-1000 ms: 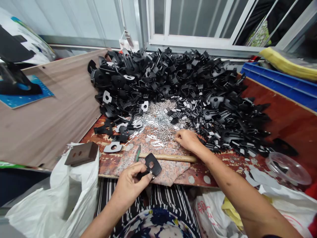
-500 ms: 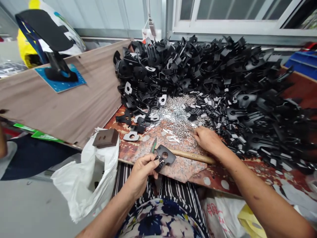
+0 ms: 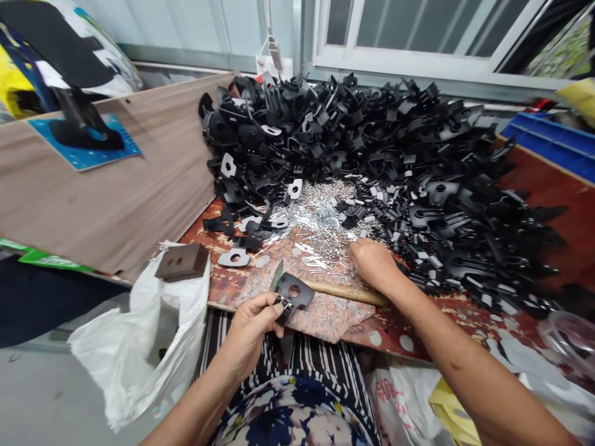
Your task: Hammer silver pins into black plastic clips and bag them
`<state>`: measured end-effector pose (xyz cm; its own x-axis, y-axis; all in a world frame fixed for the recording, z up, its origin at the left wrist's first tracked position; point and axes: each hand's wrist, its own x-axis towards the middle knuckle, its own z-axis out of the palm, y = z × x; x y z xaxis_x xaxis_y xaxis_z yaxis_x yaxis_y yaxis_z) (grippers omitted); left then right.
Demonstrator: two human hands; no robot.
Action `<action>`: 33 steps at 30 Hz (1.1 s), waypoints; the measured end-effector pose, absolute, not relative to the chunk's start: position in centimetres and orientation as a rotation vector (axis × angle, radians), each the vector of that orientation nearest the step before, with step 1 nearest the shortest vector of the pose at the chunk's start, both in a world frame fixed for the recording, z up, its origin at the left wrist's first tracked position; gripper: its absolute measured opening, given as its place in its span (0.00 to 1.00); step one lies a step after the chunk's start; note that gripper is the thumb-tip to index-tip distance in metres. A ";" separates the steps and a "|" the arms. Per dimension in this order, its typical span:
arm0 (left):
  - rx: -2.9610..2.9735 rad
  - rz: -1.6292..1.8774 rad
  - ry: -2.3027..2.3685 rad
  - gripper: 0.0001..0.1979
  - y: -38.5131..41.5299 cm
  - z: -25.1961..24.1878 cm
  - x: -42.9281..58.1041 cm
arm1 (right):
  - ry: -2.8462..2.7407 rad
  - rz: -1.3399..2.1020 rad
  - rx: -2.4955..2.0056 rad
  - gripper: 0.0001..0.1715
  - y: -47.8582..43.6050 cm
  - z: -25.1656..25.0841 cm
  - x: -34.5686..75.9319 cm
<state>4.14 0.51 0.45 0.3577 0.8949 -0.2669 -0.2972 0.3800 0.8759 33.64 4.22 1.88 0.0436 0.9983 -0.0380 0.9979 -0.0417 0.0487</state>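
Observation:
My left hand (image 3: 255,323) pinches a black plastic piece (image 3: 302,296) with a round hole, between thumb and fingers. Two thin metal pins or prongs show at its hinge side, beside my thumb. Above the near edge of a speckled stone slab (image 3: 320,321), this piece hides part of a hammer (image 3: 341,291) with a wooden handle. My right hand (image 3: 374,263) reaches over the handle to the edge of a heap of small metal springs (image 3: 328,197). Its fingertips are pressed together; whatever they hold is hidden. Loose metal pins (image 3: 316,255) lie left of it.
A large heap of black plastic parts (image 3: 334,124) fills the table's back and right. A brown block (image 3: 182,261) rests on a white sack (image 3: 139,347) at left. Beyond stands a wooden board (image 3: 153,155). A blue crate (image 3: 553,145) is at the far right.
The view has turned a little to the right, so everything sits further left. My left hand keeps its hold on the black piece, and my right hand stays at the springs.

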 end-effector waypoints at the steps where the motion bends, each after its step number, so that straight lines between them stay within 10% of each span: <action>1: 0.824 0.904 0.856 0.15 0.5 0.5 4.1 | 2.138 0.023 2.229 0.13 4.4 1.8 33.5; 22: 0.602 0.974 0.735 0.14 0.2 -0.1 4.6 | 3.359 -0.626 2.082 0.05 -3.3 4.3 21.0; 33: 0.427 1.117 0.782 0.15 -0.8 0.9 5.9 | 3.274 0.737 1.465 0.16 -3.4 5.2 17.9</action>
